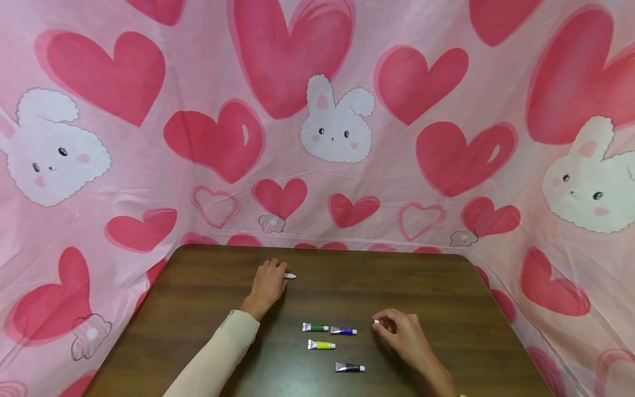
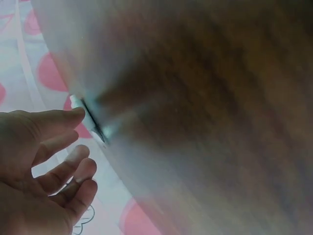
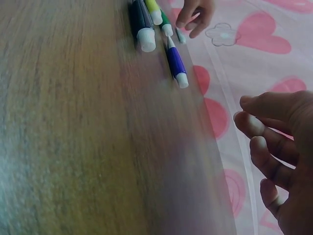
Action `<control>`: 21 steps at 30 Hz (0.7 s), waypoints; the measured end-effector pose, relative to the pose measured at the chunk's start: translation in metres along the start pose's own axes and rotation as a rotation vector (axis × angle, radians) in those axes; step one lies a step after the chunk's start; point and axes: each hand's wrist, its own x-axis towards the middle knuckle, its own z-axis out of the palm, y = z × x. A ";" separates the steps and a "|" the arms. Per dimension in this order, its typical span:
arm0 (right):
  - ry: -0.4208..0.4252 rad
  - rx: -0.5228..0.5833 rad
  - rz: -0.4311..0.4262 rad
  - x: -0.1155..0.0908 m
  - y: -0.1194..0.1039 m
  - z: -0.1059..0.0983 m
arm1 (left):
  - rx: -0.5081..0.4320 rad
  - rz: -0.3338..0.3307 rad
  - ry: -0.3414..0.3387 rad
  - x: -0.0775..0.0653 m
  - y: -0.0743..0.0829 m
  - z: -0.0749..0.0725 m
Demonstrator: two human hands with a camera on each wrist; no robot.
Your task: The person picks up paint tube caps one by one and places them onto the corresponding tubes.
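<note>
At the back of the table, my left hand [image 1: 269,284] pinches a small white paint tube [image 1: 290,275], its end showing past the fingers. In the left wrist view the thumb overlaps that white tube [image 2: 89,119] and the other fingers curl below. My right hand [image 1: 404,333] is to the right of the other tubes. Its thumb and index finger pinch a small white piece [image 1: 376,321], like a cap; the fingers may hide more of it. Between the hands lie green [image 1: 317,328], purple [image 1: 343,331], yellow [image 1: 322,345] and black [image 1: 350,368] paint tubes, white caps pointing right.
All of this is on a brown wood-grain table [image 1: 397,281] with rounded back corners. A pink cloth [image 1: 213,71] printed with hearts and rabbits hangs behind it and at both sides.
</note>
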 end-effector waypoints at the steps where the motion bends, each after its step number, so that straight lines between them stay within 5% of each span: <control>1: -0.003 0.001 0.002 0.000 0.000 0.000 | 0.012 0.005 -0.003 0.001 0.000 0.000; 21: -0.068 -0.030 0.025 0.003 -0.007 -0.002 | 0.041 -0.001 -0.026 0.005 -0.001 0.008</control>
